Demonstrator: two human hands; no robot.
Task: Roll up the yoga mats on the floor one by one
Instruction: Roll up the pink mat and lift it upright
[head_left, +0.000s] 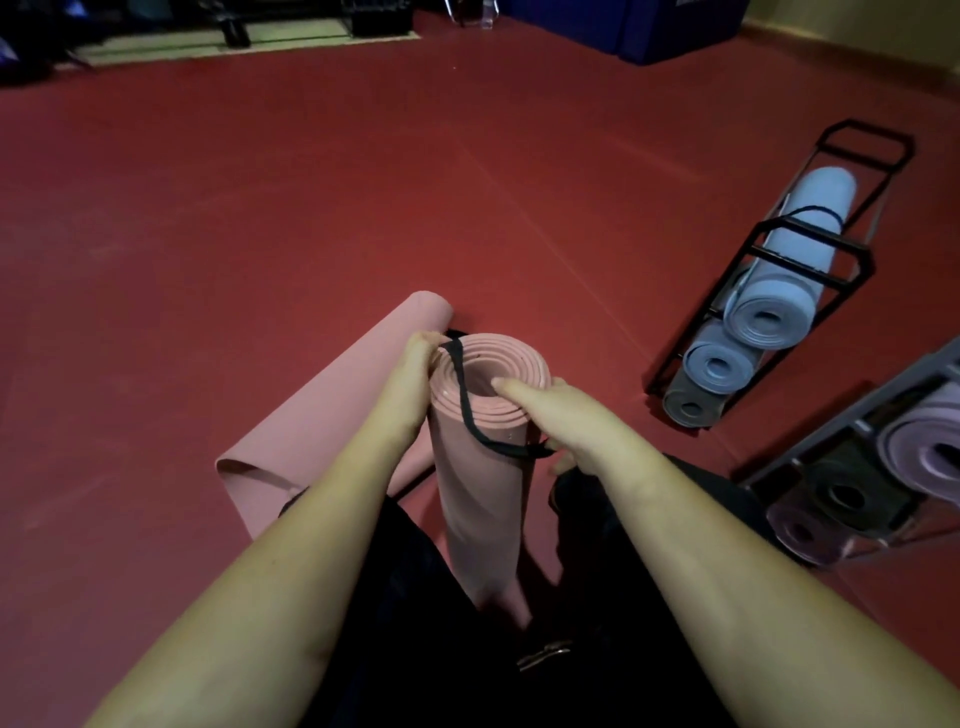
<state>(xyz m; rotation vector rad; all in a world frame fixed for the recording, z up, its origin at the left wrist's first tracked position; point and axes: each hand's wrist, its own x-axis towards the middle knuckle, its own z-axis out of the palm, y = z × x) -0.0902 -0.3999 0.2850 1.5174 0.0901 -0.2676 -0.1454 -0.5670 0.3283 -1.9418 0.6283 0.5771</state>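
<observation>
A rolled pink mat (483, 467) stands upright on the red floor (260, 208) between the person's knees, its spiral end facing up. A black strap (467, 405) runs across that top end, from the far left rim down over the near right side of the roll. The left hand (415, 374) sits against the roll's left side near the top, its fingers pinching the strap's far end at the rim. The right hand (561, 421) rests at the roll's right side, index finger stretched over the top edge while the lower fingers curl round the strap's near end, pulling it taut. Behind the roll a second pink mat (332, 415) lies on the floor, loosely curled and partly unrolled, touching or just behind the upright one. Well apart to the right stands a black rack (810, 249) holding two blue rolls (779, 291) and a grey roll (688, 408) at the bottom. A second rack (852, 441) at the right edge holds purple rolls (930, 447) and a dark one. Blue pads (649, 26) lie at the far wall.
</observation>
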